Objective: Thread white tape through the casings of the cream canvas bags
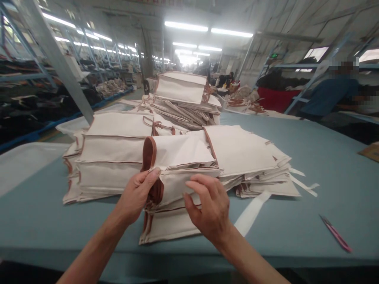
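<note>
My left hand (139, 193) pinches the near left edge of a folded cream canvas piece (183, 150) with thumb and fingers, beside its brown strap loop (149, 152). Just right of it, my right hand (210, 205) hovers at the front of the stack, fingers curved and apart, with nothing in them. Below, more folded canvas pieces (174, 225) with brown edging make up the same stack. Another canvas pile (242, 152) adjoins it on the right, and a taller one (109, 173) stands on the left.
Pink-handled thread snips (336, 233) lie on the blue-green table (308, 157) at right. White strips (253, 213) trail from the right pile. Farther back stands a high canvas stack (180, 88). A metal post (59, 59) rises at left. A person (331, 94) in blue is at far right.
</note>
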The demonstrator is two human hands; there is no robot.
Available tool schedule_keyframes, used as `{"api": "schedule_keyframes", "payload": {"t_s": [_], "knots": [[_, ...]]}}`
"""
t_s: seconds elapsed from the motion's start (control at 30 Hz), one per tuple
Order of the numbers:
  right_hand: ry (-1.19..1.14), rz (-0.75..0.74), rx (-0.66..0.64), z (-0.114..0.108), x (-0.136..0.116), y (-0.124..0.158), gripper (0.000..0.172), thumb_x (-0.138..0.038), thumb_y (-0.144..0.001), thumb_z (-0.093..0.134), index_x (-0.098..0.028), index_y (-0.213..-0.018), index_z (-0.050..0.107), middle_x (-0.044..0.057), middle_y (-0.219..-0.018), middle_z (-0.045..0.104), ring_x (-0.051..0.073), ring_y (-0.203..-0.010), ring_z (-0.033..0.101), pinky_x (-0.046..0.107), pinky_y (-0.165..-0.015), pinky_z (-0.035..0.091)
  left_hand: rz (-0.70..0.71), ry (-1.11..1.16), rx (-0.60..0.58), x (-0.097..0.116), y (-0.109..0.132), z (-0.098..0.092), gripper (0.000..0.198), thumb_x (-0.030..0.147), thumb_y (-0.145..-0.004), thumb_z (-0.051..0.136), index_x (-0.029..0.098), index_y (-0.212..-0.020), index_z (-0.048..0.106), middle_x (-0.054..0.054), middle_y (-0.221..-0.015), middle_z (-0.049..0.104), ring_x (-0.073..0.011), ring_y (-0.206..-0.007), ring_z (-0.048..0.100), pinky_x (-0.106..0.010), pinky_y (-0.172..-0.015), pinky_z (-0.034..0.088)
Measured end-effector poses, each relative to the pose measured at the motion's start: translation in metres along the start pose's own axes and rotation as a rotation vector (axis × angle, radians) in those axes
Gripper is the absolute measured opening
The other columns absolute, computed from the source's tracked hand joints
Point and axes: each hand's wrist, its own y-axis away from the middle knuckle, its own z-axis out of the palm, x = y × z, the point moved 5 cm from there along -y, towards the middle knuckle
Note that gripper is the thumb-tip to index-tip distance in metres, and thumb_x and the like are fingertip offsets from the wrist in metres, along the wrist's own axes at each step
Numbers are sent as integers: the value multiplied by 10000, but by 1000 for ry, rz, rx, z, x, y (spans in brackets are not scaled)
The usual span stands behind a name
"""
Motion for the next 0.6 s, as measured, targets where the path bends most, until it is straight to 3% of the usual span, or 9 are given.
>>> {"api": "schedule_keyframes", "payload": {"t_s": [0.03,0.1,0.17,0.33,0.5,0.6], "knots": [[-35,51,-13,2,-5,0,132,-237,-1036,674,-205,-1153,624,100,-1036,769,247,-936,735,376,-836,597,0,5,15,1,0,1,631,682,-957,584,212,-537,549,3,-456,549,-117,-428,451,-233,-434,357],[-58,179,-55,10,-10,2,243,-390,-1004,724,-212,-1112,598,72,-955,748,241,-832,737,356,-727,601,6,9,21,7,0,4,620,670,-958,590,211,-544,549,7,-462,541,-116,-423,444,-234,-422,346],[-22,305,-50,18,-13,5,376,-467,-947,762,-207,-1145,575,95,-1000,742,279,-899,755,386,-750,631,28,4,12,16,-1,8,603,660,-949,616,205,-557,570,15,-464,531,-112,-416,429,-233,-405,325],[-17,461,-13,32,-11,2,383,-285,-934,700,-212,-1274,539,163,-1162,720,324,-1131,731,449,-920,646,127,-35,31,46,-11,11,579,604,-915,703,202,-526,552,30,-446,502,-100,-409,409,-220,-390,298],[-119,346,-101,29,-7,18,374,-227,-950,697,-208,-1290,544,192,-1317,702,323,-1252,695,473,-1018,620,202,-47,118,57,-42,0,544,501,-954,700,203,-532,531,39,-438,508,-86,-387,420,-210,-384,265],[-69,219,-298,31,-14,52,453,-292,-907,793,-211,-1289,565,181,-1321,718,341,-1199,708,490,-996,624,186,-18,129,46,-60,-8,563,483,-955,697,208,-503,504,38,-404,486,-74,-350,381,-209,-369,238]]}}
